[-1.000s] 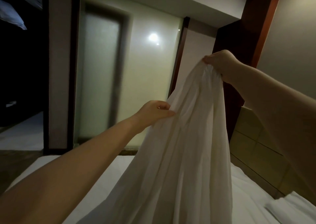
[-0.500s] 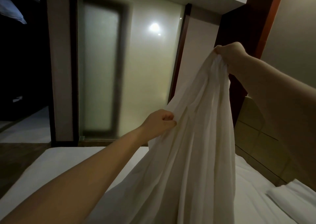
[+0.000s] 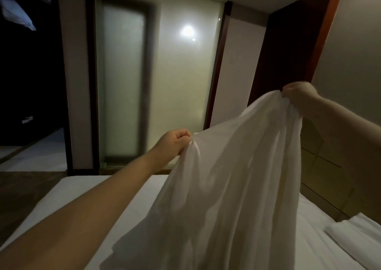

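Note:
A white sheet (image 3: 237, 177) hangs in loose folds above the bed (image 3: 86, 199), its lower part trailing onto the mattress. My left hand (image 3: 175, 141) grips the sheet's edge in a fist at centre frame. Higher and to the right, my right hand (image 3: 299, 92) grips a bunched part of the same edge. Both arms are stretched out over the bed. The cloth spans between the two hands.
A white pillow (image 3: 354, 236) lies at the bed's lower right, against a wooden headboard (image 3: 321, 171). Beyond the bed stand a frosted glass door (image 3: 121, 84), a pale wall panel and a dark wooden post (image 3: 288, 49). A dark opening is on the left.
My right hand has dropped lower with the sheet's bunched edge. My left hand has pulled its edge away to the left, spreading the cloth wider between the hands.

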`<state>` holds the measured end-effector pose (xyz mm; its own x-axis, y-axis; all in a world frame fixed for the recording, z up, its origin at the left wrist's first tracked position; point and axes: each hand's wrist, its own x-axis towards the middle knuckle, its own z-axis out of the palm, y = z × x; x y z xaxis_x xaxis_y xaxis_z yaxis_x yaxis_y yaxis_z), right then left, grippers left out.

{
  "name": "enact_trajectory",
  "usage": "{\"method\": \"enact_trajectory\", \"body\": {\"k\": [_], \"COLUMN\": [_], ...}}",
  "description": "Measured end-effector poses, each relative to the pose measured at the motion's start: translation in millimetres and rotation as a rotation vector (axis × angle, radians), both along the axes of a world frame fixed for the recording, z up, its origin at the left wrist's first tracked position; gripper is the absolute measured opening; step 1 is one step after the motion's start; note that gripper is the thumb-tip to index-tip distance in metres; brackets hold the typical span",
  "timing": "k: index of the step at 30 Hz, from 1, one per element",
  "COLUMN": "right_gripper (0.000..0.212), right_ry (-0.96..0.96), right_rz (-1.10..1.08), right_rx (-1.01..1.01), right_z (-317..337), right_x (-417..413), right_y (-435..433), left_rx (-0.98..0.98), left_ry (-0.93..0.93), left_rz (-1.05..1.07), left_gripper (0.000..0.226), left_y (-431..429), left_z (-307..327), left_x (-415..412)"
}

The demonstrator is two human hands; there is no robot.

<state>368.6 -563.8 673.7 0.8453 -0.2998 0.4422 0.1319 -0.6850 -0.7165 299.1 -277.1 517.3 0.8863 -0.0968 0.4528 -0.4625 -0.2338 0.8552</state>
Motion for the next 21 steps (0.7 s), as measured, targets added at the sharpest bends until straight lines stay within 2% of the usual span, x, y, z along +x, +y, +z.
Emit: {"method": "enact_trajectory", "body": {"k": [1, 3, 6, 8, 10, 16, 19, 21], "right_gripper": [0.031, 0.029, 0.025, 0.018, 0.02, 0.029, 0.032, 0.026], "right_ry": [-0.004, 0.037, 0.316, 0.439, 0.461, 0.362, 0.34, 0.28], "right_rz": [0.07, 0.382, 0.811, 0.954, 0.97, 0.84, 0.911, 0.896], "right_rx": [-0.009, 0.001, -0.031, 0.048, 0.072, -0.3, -0.26, -0.264], "right_z": [-8.9, -27.0, -47.9, -61.5, -68.5, -77.3, -78.6, -79.7], "right_x": [-8.4, -31.5, -76.3, -88.0, -90.6, -87.0, -87.6, -87.0], "right_y": [2.1, 22.2, 73.8, 88.4, 91.2, 107.7, 114.7, 121.6], "left_rx": [0.071, 0.239, 0.371, 0.425, 0.444, 0.38, 0.335, 0.32], "left_ry": [-0.024, -0.055, -0.055, -0.016, 0.024, 0.093, 0.107, 0.098], "left_rz": [-0.035, -0.101, -0.244, -0.282, -0.264, -0.241, -0.215, -0.17], "left_gripper": [0.031, 0.021, 0.011, 0.01, 0.017, 0.023, 0.023, 0.023], "left_y": [3.9, 4.6, -8.8, -15.7, -11.5, 6.0, 12.8, 16.8], "left_z": [13.5, 42.2, 76.0, 85.2, 84.1, 65.8, 63.9, 61.3], "left_x": [-5.1, -15.6, -26.4, -28.8, -27.8, -33.0, -37.5, -40.9]}}
